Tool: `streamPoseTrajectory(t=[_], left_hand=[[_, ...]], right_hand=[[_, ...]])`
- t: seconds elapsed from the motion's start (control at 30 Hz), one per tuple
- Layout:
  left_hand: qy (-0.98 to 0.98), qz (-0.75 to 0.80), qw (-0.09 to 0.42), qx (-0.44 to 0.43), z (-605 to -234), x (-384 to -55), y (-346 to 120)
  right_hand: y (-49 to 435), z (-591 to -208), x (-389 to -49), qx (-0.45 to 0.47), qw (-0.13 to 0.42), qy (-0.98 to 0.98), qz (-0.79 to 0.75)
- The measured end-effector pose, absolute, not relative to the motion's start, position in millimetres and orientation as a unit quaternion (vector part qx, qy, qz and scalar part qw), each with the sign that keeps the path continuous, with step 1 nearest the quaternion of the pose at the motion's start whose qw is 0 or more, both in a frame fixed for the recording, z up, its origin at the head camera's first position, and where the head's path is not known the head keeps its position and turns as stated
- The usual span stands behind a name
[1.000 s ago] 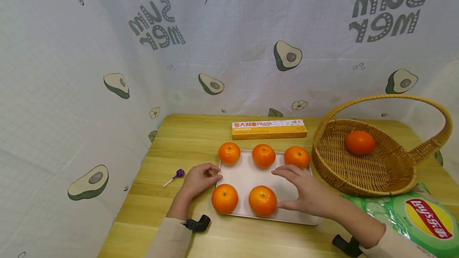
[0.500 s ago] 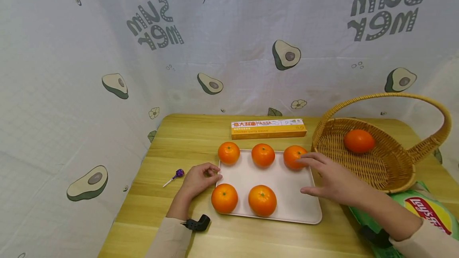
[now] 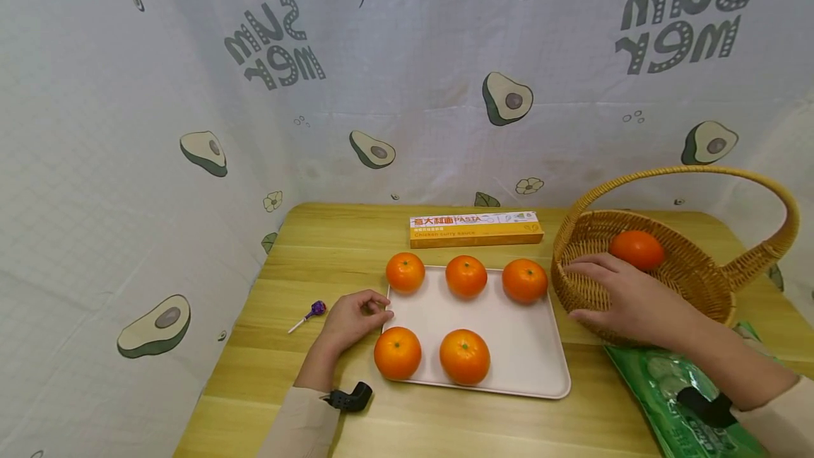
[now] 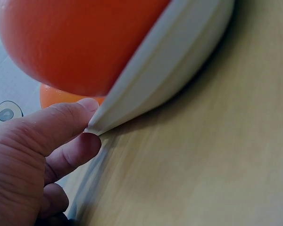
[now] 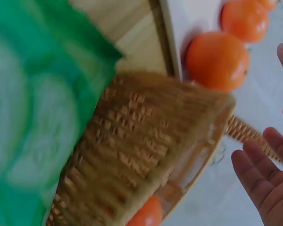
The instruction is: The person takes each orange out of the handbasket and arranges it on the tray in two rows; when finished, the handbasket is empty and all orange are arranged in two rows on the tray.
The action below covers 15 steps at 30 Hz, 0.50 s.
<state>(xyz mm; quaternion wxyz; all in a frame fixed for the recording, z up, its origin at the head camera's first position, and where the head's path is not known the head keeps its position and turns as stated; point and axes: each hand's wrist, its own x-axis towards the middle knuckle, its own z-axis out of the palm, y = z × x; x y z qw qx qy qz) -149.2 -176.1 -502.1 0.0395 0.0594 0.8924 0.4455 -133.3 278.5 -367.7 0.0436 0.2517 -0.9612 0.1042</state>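
My left hand [image 3: 352, 320] pinches the left rim of a white rectangular tray [image 3: 521, 352] between thumb and forefinger; the left wrist view shows the thumb [image 4: 87, 106] on that rim. On the tray sit several oranges, three along the back, such as the right one [image 3: 524, 280], and two at the front, such as the front middle one [image 3: 465, 357]. My right hand [image 3: 636, 302] hovers over the front left of a wicker basket [image 3: 712, 302], fingers spread, holding nothing. Inside the basket lies one orange [image 3: 637, 250], partly hidden by the hand.
A green chip bag [image 3: 687, 394] lies in front of the basket, partly under my right forearm. Behind the tray is a pasta box [image 3: 477, 230]. A purple lollipop [image 3: 316, 309] lies left of my left hand. The basket handle [image 3: 687, 170] arches high.
My right hand has moved right, from beside the front middle orange, across the tray's right side, to above the basket. The left hand and the oranges stay in place.
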Motion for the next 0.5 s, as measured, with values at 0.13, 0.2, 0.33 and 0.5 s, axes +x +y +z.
streamPoseTrajectory(t=[0.13,0.2,0.33,0.5], left_hand=[[0.892,0.446,0.039,0.060,-503,-149,-176],[0.892,0.446,0.039,0.059,-504,-149,-177],[0.891,0.448,0.039,0.060,-505,-150,-177],[0.890,0.450,0.039,0.061,-504,-150,-177]], right_hand=[[293,-367,-143,0.233,0.025,-0.968,0.094],[301,-366,-149,0.221,0.011,-0.971,0.088],[317,-367,-159,0.208,0.009,-0.975,0.080],[338,-373,-172,0.187,0.010,-0.980,0.072]])
